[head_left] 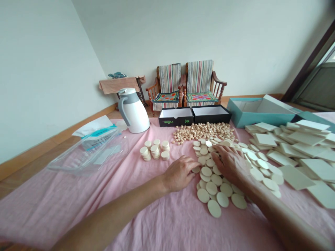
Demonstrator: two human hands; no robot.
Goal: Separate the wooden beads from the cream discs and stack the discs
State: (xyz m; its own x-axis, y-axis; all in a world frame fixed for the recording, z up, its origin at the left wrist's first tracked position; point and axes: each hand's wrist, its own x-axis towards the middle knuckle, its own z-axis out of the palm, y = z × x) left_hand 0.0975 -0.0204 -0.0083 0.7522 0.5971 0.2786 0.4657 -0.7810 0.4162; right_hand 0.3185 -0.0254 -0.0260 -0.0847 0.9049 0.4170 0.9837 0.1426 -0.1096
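Left hand (180, 174) touches discs (211, 188), grip unclear; right hand (232, 165) lies spread over them.

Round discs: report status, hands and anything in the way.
Left hand at left edge of discs; right hand on top. Discs loosely heaped. Square tiles close by, right side.

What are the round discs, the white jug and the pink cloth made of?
The round discs look like bare wood: pale, matt and cream, though thick card is possible. The white jug seems to be smooth plastic with a soft sheen; painted metal could look similar. The pink cloth is fabric, perhaps cotton, dull and full of soft creases.
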